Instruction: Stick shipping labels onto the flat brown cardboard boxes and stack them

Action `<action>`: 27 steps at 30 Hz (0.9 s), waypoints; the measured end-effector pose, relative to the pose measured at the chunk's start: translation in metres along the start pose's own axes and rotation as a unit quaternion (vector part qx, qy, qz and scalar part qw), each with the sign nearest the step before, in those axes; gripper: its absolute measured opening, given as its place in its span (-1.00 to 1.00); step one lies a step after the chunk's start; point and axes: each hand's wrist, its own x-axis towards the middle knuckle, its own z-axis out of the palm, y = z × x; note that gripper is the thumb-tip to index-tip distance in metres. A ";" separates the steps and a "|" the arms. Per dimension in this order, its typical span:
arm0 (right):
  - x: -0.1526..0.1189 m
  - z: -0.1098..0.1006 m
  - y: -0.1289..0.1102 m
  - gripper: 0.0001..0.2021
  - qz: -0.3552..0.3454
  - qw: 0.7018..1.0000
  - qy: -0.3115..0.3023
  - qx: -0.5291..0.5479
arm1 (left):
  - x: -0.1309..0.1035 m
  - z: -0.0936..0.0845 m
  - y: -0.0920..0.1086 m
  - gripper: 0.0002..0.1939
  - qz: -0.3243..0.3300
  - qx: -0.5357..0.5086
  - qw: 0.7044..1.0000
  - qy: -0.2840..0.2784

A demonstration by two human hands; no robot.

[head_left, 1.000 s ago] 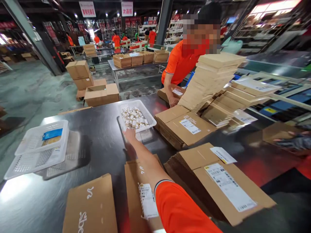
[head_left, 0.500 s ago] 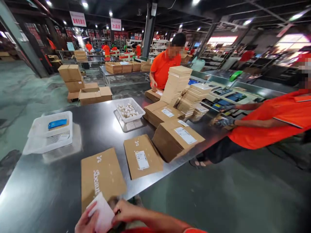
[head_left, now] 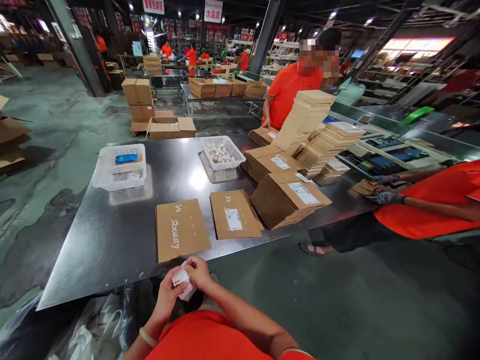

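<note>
Low in front of me, by the table's near edge, my left hand (head_left: pixel 169 291) grips a small stack of white paper labels (head_left: pixel 181 278), which has a yellow mark. The fingers of my right hand (head_left: pixel 198 273) pinch its upper right edge. Just beyond them lies a flat brown carton (head_left: pixel 183 227) printed "Sbeauty", with no label showing. To its right is another flat carton (head_left: pixel 221 199) bearing a white shipping label (head_left: pixel 234 220). A thick pile of folded cartons (head_left: pixel 275 202), labelled on top, leans beside that one.
On the metal table (head_left: pixel 123 225) stand a white basket (head_left: pixel 144 175) with a blue packet and a white basket (head_left: pixel 240 161) of small items. Tall box stacks (head_left: pixel 309 120) rise farther back. Two co-workers in orange work there, one gloved. Plastic bags (head_left: pixel 101 325) sit below left.
My view has swung left and drawn back, showing more of the table's near edge. Both hands still hold the white labels, now nearer my body. The gloved co-worker now holds a small brown box.
</note>
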 end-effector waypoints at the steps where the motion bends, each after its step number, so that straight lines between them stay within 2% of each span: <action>1: 0.003 -0.001 -0.003 -0.84 0.002 1.000 -0.003 0.006 | 0.002 0.004 0.002 -0.15 0.011 0.018 1.000 0.005; 3: 0.008 -0.007 -0.008 -0.82 0.004 1.000 -0.022 0.019 | 0.008 0.007 0.008 -0.31 0.008 0.031 0.999 0.013; 7: 0.012 -0.026 -0.015 -0.90 -0.003 0.998 -0.064 0.006 | 0.026 0.012 0.019 -0.32 -0.004 0.053 0.998 0.018; 12: 0.005 -0.038 -0.008 -0.94 -0.057 0.997 -0.028 -0.046 | 0.041 0.024 0.021 -0.39 -0.014 0.068 0.997 0.034; 15: 0.011 -0.047 -0.002 -0.87 -0.117 0.990 -0.030 -0.073 | 0.048 0.023 0.011 -0.42 -0.041 0.047 0.997 0.035; 17: 0.029 -0.053 -0.004 -0.88 -0.160 0.984 -0.022 -0.080 | 0.050 0.018 -0.003 -0.45 -0.069 0.043 0.997 0.010; 20: 0.076 -0.056 -0.017 -0.92 -0.183 0.978 0.013 -0.096 | 0.047 0.012 -0.029 -0.44 -0.113 0.026 0.993 -0.012; 23: 0.133 -0.048 -0.035 -0.92 -0.171 0.974 0.035 -0.145 | 0.047 0.011 -0.048 -0.34 -0.129 -0.005 0.991 0.017; 27: 0.188 -0.033 -0.046 -0.91 -0.170 0.962 0.032 -0.212 | 0.060 0.017 -0.058 -0.20 -0.137 -0.031 0.989 0.050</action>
